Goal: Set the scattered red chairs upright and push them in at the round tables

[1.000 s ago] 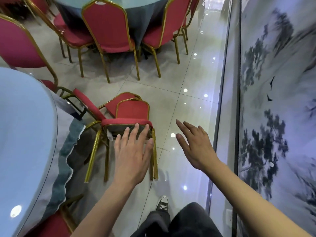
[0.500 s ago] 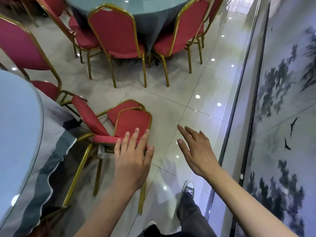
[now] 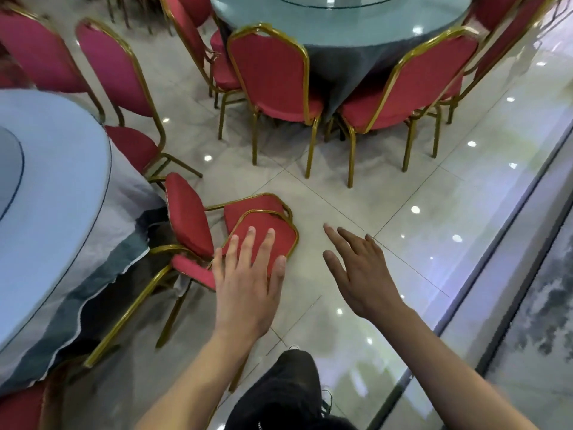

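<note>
Two fallen red chairs are seen lying on the tiled floor, just beside the near worktop w/ its hanging cloth. Upright chairs are tucked at the far worktop. Left hand is held w/ fingers spread over a chair back; contact can't be told. Right hand is held flat, holding nothing, over bare floor. Wall panel bounds the right side.

A restaurant banquet hall. Large round surfaces draped in tablecloths, one pale blue and one teal with a glass turntable, are ringed by red padded banquet chairs with gold metal frames. Glossy tiled floor mirrors ceiling spotlights, and an ink-painting wall panel lines one side.
</note>
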